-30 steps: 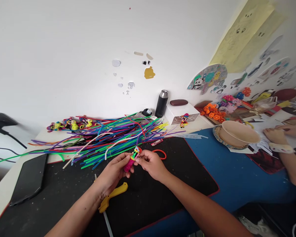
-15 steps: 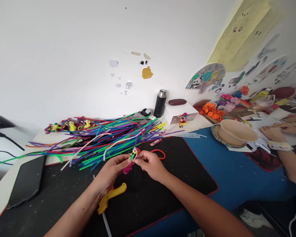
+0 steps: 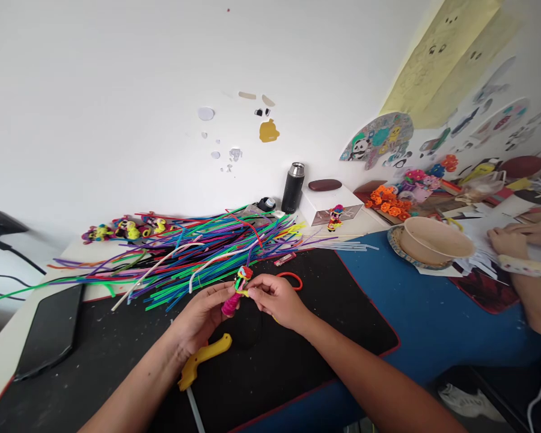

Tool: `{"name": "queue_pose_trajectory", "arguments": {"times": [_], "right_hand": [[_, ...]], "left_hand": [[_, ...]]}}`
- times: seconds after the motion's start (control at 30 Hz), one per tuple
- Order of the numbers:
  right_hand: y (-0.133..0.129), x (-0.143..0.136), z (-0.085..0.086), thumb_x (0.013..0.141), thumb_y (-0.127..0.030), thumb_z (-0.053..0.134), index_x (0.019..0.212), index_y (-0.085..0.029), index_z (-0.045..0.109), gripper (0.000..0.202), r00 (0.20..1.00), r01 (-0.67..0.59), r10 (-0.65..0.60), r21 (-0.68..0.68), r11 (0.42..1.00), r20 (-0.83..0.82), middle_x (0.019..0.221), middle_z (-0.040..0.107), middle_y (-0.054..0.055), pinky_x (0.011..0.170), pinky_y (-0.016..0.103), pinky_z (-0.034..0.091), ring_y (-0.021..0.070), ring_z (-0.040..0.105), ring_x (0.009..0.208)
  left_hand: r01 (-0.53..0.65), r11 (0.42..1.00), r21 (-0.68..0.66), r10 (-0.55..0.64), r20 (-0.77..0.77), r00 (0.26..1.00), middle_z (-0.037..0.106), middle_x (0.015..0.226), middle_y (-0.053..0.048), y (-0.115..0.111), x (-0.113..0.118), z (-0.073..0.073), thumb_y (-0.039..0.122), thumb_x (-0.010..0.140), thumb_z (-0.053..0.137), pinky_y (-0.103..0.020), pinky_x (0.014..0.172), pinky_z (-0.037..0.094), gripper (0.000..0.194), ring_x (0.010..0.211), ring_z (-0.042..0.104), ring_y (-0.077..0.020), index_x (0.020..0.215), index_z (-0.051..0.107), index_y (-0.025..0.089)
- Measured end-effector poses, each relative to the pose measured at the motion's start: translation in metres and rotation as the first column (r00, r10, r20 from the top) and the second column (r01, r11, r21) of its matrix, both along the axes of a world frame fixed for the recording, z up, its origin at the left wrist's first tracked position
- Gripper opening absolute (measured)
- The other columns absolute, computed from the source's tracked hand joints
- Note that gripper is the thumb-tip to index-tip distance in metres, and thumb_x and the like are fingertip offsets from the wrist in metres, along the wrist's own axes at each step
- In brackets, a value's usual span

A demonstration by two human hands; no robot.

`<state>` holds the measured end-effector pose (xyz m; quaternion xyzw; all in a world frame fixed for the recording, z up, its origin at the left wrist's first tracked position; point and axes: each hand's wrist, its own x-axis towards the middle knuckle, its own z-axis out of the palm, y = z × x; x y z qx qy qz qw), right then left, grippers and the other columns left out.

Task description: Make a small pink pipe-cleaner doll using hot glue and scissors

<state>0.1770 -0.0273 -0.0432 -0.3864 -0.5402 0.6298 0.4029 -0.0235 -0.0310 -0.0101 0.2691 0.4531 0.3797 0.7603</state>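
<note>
My left hand [image 3: 207, 310] is closed around a small pipe-cleaner figure [image 3: 231, 304] with a magenta lower body and a red, green and blue top, held tilted above the black mat. At the figure's middle, my right hand [image 3: 275, 299] pinches a thin yellow pipe cleaner [image 3: 244, 293]. Beneath my left wrist lies a yellow-handled glue gun [image 3: 207, 355] with a glue stick coming out of it. Red-handled scissors [image 3: 293, 279] rest just behind my right hand, partly covered by it.
A large heap of coloured pipe cleaners [image 3: 207, 246] spreads behind the mat [image 3: 324, 319]. A black phone [image 3: 49, 331] lies at left. Behind stand a black flask [image 3: 293, 189], a white box [image 3: 313, 207] and a finished figure [image 3: 335, 218]. Right are a bowl [image 3: 437, 240] and another person's hands [image 3: 507, 240].
The figure has turned slightly in my left hand, showing more of its magenta lower body. The yellow pipe cleaner now stretches toward my right fingers. The other person's arm has shifted slightly right.
</note>
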Motion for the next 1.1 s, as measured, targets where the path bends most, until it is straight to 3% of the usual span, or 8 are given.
{"name": "queue_pose_trajectory", "arguments": {"times": [0.5, 0.7, 0.87, 0.97, 1.1], "right_hand": [[-0.003, -0.004, -0.004, 0.095, -0.041, 0.068, 0.101, -0.020, 0.067, 0.022, 0.996, 0.055, -0.057, 0.034, 0.998, 0.075, 0.062, 0.057, -0.007, 0.045, 0.023, 0.036, 0.0097, 0.045, 0.043], [-0.006, -0.007, -0.007, 0.101, -0.032, 0.059, 0.106, -0.022, 0.069, 0.014, 0.961, 0.079, -0.132, 0.216, 0.973, 0.244, 0.066, 0.062, -0.005, 0.051, 0.024, 0.042, 0.0120, 0.055, 0.048], [-0.010, -0.011, -0.005, 0.102, -0.028, 0.059, 0.109, -0.023, 0.071, 0.015, 0.876, 0.096, -0.278, 0.423, 0.901, 0.393, 0.069, 0.067, -0.003, 0.058, 0.025, 0.043, 0.0154, 0.063, 0.056], [-0.010, -0.013, -0.004, 0.102, -0.028, 0.062, 0.111, -0.023, 0.073, 0.015, 0.814, 0.059, -0.350, 0.534, 0.843, 0.463, 0.073, 0.073, 0.000, 0.062, 0.026, 0.042, 0.0181, 0.068, 0.062], [-0.011, -0.014, -0.003, 0.103, -0.029, 0.064, 0.116, -0.024, 0.073, 0.017, 0.754, -0.022, -0.360, 0.569, 0.822, 0.550, 0.079, 0.079, 0.002, 0.064, 0.027, 0.041, 0.0204, 0.073, 0.067]], "left_hand": [[-0.050, 0.998, -0.027, 0.052, 0.049, 0.997, 0.072, 0.075, -0.005, 0.000, 0.000, -0.009, 0.031, 0.060, 0.101, -0.022, 0.060, 0.052, 0.035, 0.067, 0.062, -0.0134, 0.084, 0.082, 0.014], [-0.113, 0.993, -0.026, 0.115, 0.089, 0.989, 0.071, 0.073, -0.004, -0.002, 0.003, -0.014, 0.032, 0.061, 0.101, -0.021, 0.057, 0.052, 0.035, 0.061, 0.058, -0.0108, 0.081, 0.081, 0.012], [-0.205, 0.977, -0.053, 0.209, 0.090, 0.974, 0.072, 0.075, -0.004, -0.002, 0.007, -0.017, 0.024, 0.066, 0.097, -0.021, 0.056, 0.053, 0.027, 0.065, 0.063, -0.0130, 0.084, 0.081, 0.011], [-0.253, 0.965, -0.066, 0.258, 0.087, 0.962, 0.072, 0.076, -0.004, -0.002, 0.007, -0.019, 0.019, 0.071, 0.093, -0.021, 0.056, 0.054, 0.021, 0.065, 0.065, -0.0133, 0.084, 0.080, 0.010], [-0.282, 0.955, -0.093, 0.289, 0.085, 0.953, 0.073, 0.078, -0.005, -0.001, 0.006, -0.021, 0.015, 0.080, 0.085, -0.021, 0.057, 0.056, 0.010, 0.066, 0.067, -0.0133, 0.086, 0.079, 0.010]]}}
